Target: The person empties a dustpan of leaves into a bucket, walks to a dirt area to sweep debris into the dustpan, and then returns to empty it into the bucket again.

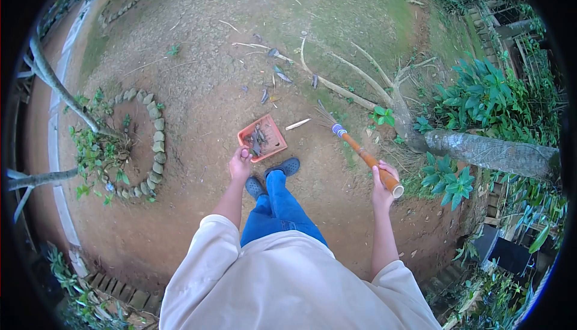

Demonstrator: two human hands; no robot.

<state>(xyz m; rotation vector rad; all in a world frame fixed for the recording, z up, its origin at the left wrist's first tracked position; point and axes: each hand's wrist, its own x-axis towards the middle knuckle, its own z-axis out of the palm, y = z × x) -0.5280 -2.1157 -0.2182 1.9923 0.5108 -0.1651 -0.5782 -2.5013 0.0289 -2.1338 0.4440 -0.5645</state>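
Note:
An orange dustpan (276, 138) with dry leaves in it rests on the dirt in front of my feet. My left hand (241, 163) is closed at its near left corner, shut on the dustpan. My right hand (383, 184) is wrapped round the wooden handle of a broom (359, 151). The broom's thin bristles point up and left, just above the ground. Between broom and dustpan lies a pale stick (298, 124). Dry leaves (282, 75) are scattered beyond the dustpan.
A tree trunk (493, 151) with spreading roots (345, 91) lies to the right, among green plants (481, 93). On the left, a ring of stones (158, 146) surrounds a small tree and plants. A pale kerb (62, 210) runs along the far left.

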